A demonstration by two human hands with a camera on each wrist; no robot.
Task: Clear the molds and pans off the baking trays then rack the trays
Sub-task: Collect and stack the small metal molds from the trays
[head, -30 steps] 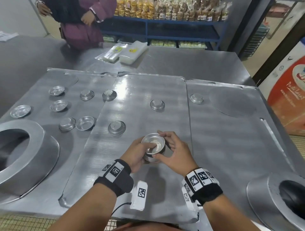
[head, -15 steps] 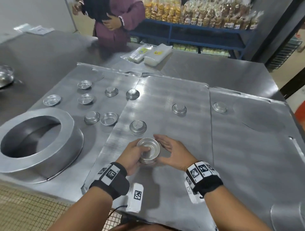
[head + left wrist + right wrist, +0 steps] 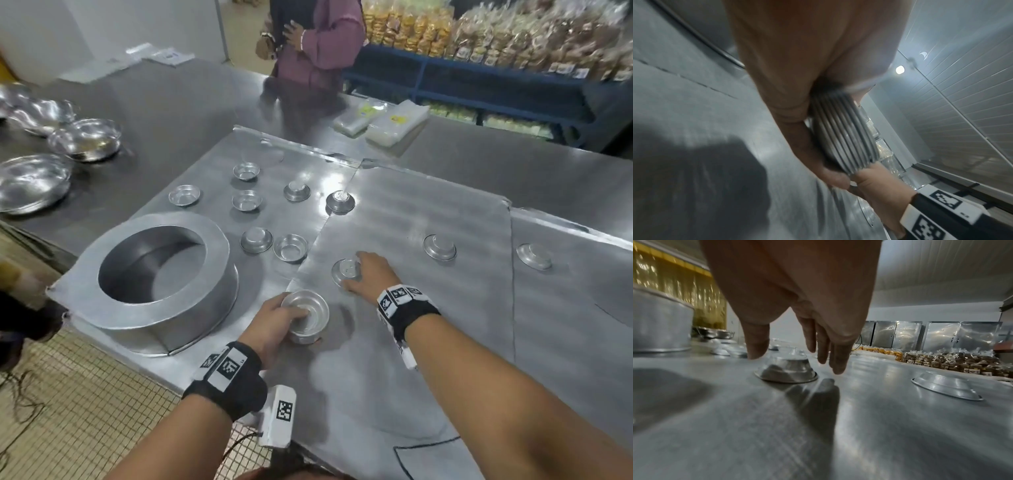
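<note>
Collecting small molds one at a time: head view shows the left hand (image 3: 274,320) gripping a nested stack of molds (image 3: 306,320) just above the middle baking tray (image 3: 428,359), thumb over the rim, likely so the stack stays together while the other hand feeds it. Right hand (image 3: 368,275) reaches over an upside-down mold (image 3: 346,270) on the same tray, fingers spread, not yet closed. More molds sit on the left tray beside a large ring pan (image 3: 161,277). Left wrist view: stacked rims (image 3: 846,138) pinched between thumb and fingers. Right wrist view: fingers (image 3: 835,356) released, straddling the inverted mold (image 3: 786,369), apparently for a grab from above.
</note>
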